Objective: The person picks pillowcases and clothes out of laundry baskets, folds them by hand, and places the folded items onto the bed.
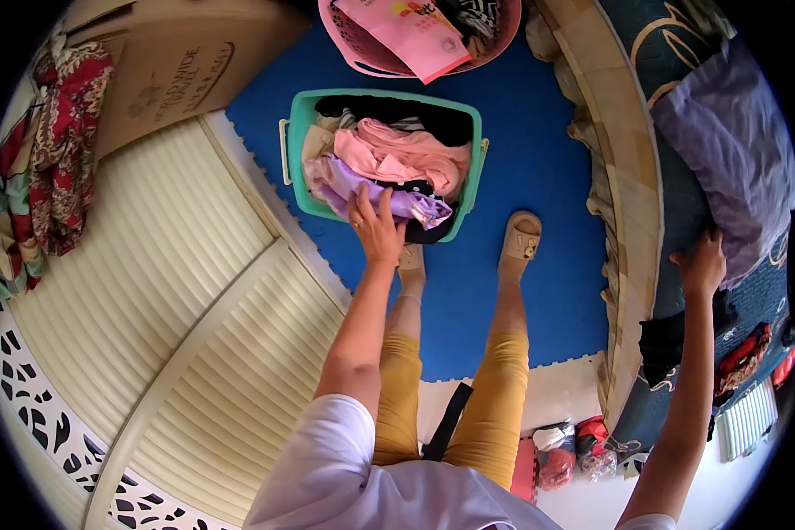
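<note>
A teal bin (301,115) full of clothes stands on the blue floor mat. My left hand (377,225) rests with its fingers spread on a purple garment (349,181) at the bin's near side. Beyond it lie pink clothes (397,152) and a black piece (442,122). At the right, my right hand (702,263) touches the lower edge of a greyish-purple cloth (738,150) on the bed; its fingers are partly hidden there. Dark clothing (664,344) lies just below that hand.
A pink basket (358,64) with a pink packet stands beyond the bin. A cardboard box (194,66) and patterned cloth (66,150) are at the left. The bed's edge (632,177) runs along the right. Bagged items (558,459) sit on the floor near its foot.
</note>
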Demonstrator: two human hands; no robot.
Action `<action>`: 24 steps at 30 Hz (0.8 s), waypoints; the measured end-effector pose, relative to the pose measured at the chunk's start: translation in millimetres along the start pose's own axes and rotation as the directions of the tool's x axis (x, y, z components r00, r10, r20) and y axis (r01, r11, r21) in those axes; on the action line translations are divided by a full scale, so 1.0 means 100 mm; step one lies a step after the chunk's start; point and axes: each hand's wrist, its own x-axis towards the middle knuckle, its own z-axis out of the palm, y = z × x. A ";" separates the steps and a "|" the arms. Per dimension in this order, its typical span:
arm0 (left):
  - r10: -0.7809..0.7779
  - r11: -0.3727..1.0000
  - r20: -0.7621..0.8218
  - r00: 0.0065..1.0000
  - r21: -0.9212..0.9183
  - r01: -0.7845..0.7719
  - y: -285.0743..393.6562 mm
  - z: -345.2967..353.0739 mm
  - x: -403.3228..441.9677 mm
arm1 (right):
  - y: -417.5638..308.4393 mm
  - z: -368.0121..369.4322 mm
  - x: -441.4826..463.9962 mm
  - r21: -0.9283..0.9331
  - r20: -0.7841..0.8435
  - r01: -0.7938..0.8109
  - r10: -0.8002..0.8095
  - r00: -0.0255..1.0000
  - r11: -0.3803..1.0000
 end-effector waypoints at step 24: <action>-0.163 0.984 0.081 0.983 -0.064 0.168 0.31 0.46 0.17 | -0.12 -0.18 -0.07 0.012 -0.028 0.014 -0.014 1.000 1.000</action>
